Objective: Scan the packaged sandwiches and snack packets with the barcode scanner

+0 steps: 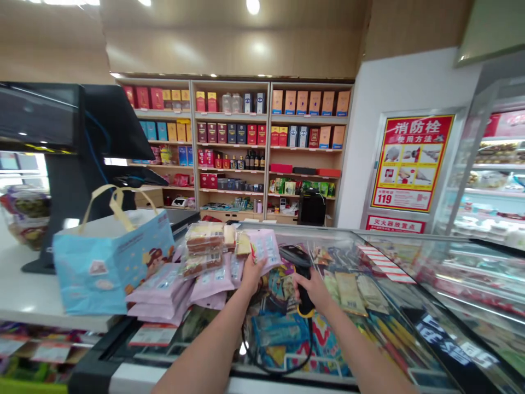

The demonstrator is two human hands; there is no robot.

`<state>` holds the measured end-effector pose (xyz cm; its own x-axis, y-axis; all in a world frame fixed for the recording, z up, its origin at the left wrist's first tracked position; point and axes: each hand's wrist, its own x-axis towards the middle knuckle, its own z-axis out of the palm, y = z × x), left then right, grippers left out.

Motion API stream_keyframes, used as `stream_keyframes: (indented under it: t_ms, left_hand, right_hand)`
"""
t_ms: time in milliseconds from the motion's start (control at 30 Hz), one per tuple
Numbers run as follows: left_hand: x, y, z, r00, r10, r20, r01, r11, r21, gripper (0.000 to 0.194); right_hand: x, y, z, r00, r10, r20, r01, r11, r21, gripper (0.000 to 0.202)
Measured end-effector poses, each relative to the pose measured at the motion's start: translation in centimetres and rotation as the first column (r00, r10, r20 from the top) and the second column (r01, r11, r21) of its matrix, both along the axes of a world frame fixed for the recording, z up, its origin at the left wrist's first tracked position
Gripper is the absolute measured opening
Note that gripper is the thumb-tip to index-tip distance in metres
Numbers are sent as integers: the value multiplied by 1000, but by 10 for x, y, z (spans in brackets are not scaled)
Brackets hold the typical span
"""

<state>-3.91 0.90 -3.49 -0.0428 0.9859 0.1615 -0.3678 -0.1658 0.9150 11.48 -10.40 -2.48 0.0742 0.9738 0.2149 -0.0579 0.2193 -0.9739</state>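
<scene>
Currently, the left hand (252, 272) pinches a pink packet (266, 245) above the freezer (137, 377), toward its far edge; the right hand (313, 290) grips a black scanner (302, 271), head pointing left toward the packet, handle's long axis dropping toward the near edge.

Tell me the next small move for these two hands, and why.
Probably turn the pink packet slightly toward the scanner: the left hand holds the packet up, and the right hand grips the scanner close beside it. Whether a barcode faces the scanner, I can't tell.
</scene>
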Motion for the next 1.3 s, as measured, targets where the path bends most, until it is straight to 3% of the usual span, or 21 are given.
stream_keyframes:
  t_ms: [200,433,733,1067,1300]
  left_hand:
    - [-16,14,-14,993,51,-107,-52,999,-4,38]
    - [-16,19,-19,945,192,-265,-166,979,118,32]
    - [-16,20,-25,932,238,-274,-201,967,156,30]
    - [-17,22,-26,899,262,-352,-207,960,187,33]
    - [-17,26,-28,884,301,-359,-251,951,179,35]
  right_hand:
    - [10,1,-12,993,50,107,-39,994,-103,43]
    - [-6,-7,-1,992,87,89,-70,981,-180,40]
    - [-9,-5,-8,989,78,122,-57,985,-165,37]
    - [-10,-9,1,983,107,147,-80,981,-175,33]
    - [-7,-5,-6,994,79,76,-62,977,-202,35]
